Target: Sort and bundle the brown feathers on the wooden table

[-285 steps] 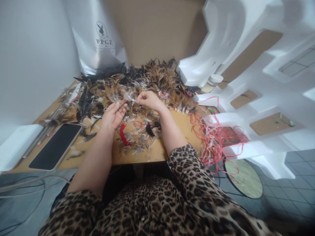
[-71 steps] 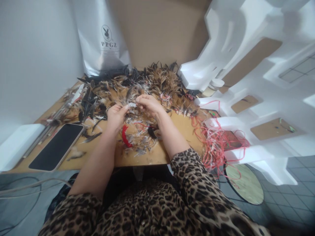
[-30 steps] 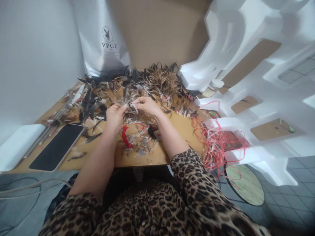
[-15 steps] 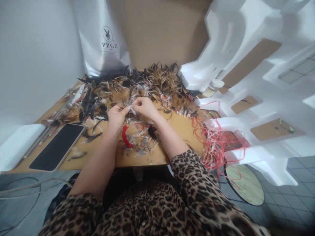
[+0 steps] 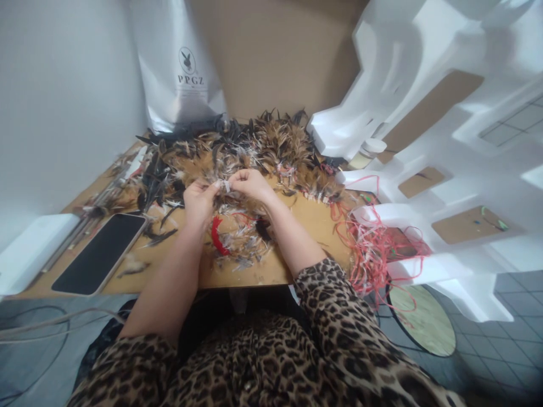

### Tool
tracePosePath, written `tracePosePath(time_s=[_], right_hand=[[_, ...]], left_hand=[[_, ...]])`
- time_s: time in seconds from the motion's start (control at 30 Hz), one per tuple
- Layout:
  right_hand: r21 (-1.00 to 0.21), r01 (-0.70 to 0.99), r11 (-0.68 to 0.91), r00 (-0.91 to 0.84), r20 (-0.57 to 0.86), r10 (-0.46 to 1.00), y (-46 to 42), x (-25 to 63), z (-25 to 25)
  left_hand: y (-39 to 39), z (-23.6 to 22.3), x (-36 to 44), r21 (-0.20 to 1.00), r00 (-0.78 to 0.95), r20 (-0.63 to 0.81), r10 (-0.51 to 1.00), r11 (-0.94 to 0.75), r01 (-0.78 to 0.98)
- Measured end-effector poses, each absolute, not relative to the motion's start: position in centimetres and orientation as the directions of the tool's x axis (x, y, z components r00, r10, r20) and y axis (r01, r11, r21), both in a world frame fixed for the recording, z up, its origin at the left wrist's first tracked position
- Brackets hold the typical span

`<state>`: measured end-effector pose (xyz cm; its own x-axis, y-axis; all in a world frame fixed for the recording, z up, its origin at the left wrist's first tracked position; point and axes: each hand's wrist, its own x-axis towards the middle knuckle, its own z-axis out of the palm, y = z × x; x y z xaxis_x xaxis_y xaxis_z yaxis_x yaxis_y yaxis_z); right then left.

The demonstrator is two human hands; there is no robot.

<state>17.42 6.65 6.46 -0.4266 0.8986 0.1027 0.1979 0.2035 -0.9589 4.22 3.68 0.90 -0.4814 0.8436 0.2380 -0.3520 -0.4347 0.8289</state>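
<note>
Evidently this is fingertip work, both hands meeting over the bench (image 5: 322,226) just beyond a curved strip of bright red, fabric-like material (image 5: 219,236). The left hand (image 5: 198,200) has its thumb and forefinger pinched together on a small, pale whitish, flimsy-looking piece (image 5: 226,185); the right hand (image 5: 251,183) nips the same piece from the other side, its fingertips drawn in close. I'd call each grip nearly closed, with only the thickness of that piece between the tips, though what it is made of is too small to tell from here.

To do this well, I'd let the left pinch act as a steady anchor and leave the finer movement to the right, pulling lightly, since something so thin would probably crease or slip. Wrists low and loose should help too, and I'd mind the fluffy heap of brown and black feathers (image 5: 280,138) farther beyond the red strip, which could snag.

As for the whitish piece, it sits right between the two sets of fingertips, touching both, beyond the red strip and a little to its right. Whether any feather is joined to it, I can't tell.
</note>
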Motion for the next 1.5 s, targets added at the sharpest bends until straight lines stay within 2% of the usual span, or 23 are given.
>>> tracePosePath(time_s=[0.13, 0.33, 0.6, 0.67, 0.77, 0.83, 0.9, 1.07, 1.17, 1.3, 1.4, 1.5], right_hand=[[-0.992, 0.101, 0.077, -0.398, 0.031, 0.917, 7.1, 17.4, 5.9], [-1.0, 0.01, -0.015, -0.439, -0.018, 0.898, 7.7, 17.9, 5.7], [-0.994, 0.075, 0.079, -0.5, 0.031, 0.866, 6.7, 17.7, 6.1], [-0.999, 0.033, 0.021, -0.492, 0.002, 0.871, 6.8, 17.6, 6.1], [-0.979, -0.118, -0.166, -0.582, -0.068, 0.81, 6.9, 17.9, 6.3], [-0.944, -0.202, -0.259, -0.67, -0.06, 0.74, 6.9, 18.4, 6.6], [-0.929, -0.242, -0.278, -0.718, -0.021, 0.696, 7.0, 18.9, 7.0], [-0.945, -0.263, -0.194, -0.668, 0.033, 0.744, 7.5, 20.4, 7.6], [-0.969, -0.215, -0.123, -0.585, 0.027, 0.811, 7.5, 20.8, 8.1], [-0.998, 0.02, 0.056, -0.545, 0.036, 0.838, 6.5, 20.6, 8.9], [-0.961, 0.189, 0.2, -0.599, 0.049, 0.799, 5.9, 20.0, 9.0], [-0.903, 0.272, 0.332, -0.621, 0.099, 0.778, 5.6, 19.7, 8.2]], left_hand=[[3.4, 1.6, 4.4, 0.812, -0.471, 0.223, 0.854, -0.43, -0.395], [3.3, 1.7, 4.4, 0.809, -0.46, 0.243, 0.854, -0.44, -0.389], [3.5, 0.9, 4.2, 0.836, -0.425, 0.269, 0.864, -0.429, -0.342], [3.6, 0.6, 4.2, 0.856, -0.425, 0.264, 0.866, -0.413, -0.31], [3.7, 0.3, 4.0, 0.873, -0.417, 0.254, 0.872, -0.392, -0.288], [3.7, 0.2, 4.0, 0.878, -0.415, 0.254, 0.874, -0.388, -0.281], [3.7, 0.2, 3.9, 0.881, -0.428, 0.255, 0.867, -0.39, -0.266], [3.8, 0.2, 3.8, 0.884, -0.448, 0.259, 0.856, -0.397, -0.248], [3.7, 0.4, 3.9, 0.877, -0.428, 0.256, 0.867, -0.394, -0.274], [3.4, 0.8, 4.2, 0.882, -0.384, 0.251, 0.889, -0.374, -0.288], [3.2, 1.0, 4.4, 0.874, -0.348, 0.256, 0.902, -0.37, -0.316], [3.1, 1.0, 4.6, 0.873, -0.326, 0.24, 0.914, -0.35, -0.338]])
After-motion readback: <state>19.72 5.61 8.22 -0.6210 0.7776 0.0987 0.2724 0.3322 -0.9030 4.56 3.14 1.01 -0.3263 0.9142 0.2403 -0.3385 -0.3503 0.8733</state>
